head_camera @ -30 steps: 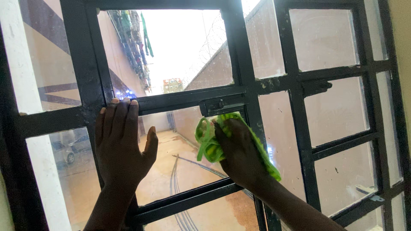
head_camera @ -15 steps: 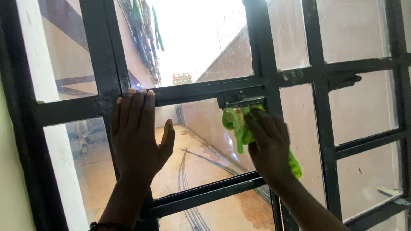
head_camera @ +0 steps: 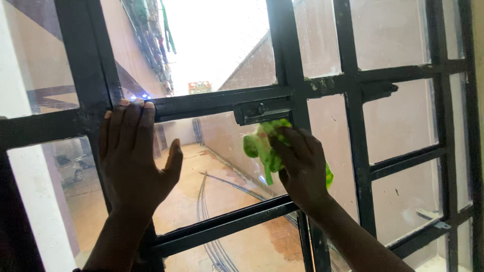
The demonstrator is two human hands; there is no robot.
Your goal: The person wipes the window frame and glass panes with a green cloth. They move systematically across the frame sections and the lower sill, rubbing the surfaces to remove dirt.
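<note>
- The green cloth [head_camera: 263,147] is bunched up against the glass pane [head_camera: 217,161], right at the pane's top right corner, just under the black latch [head_camera: 259,111].
- The right hand [head_camera: 298,168] has it pressed flat to the glass, fingers curled over the wad, so most of the cloth sticks out up and to the left of the grip, with a bit poking out on the right.
- The left hand [head_camera: 132,153] is well apart to the left, palm open and fingers spread, braced on the black window frame [head_camera: 80,85], holding nothing.
- So the right hand is the one on the cloth; the rest of the pane runs down and left from it.
</note>
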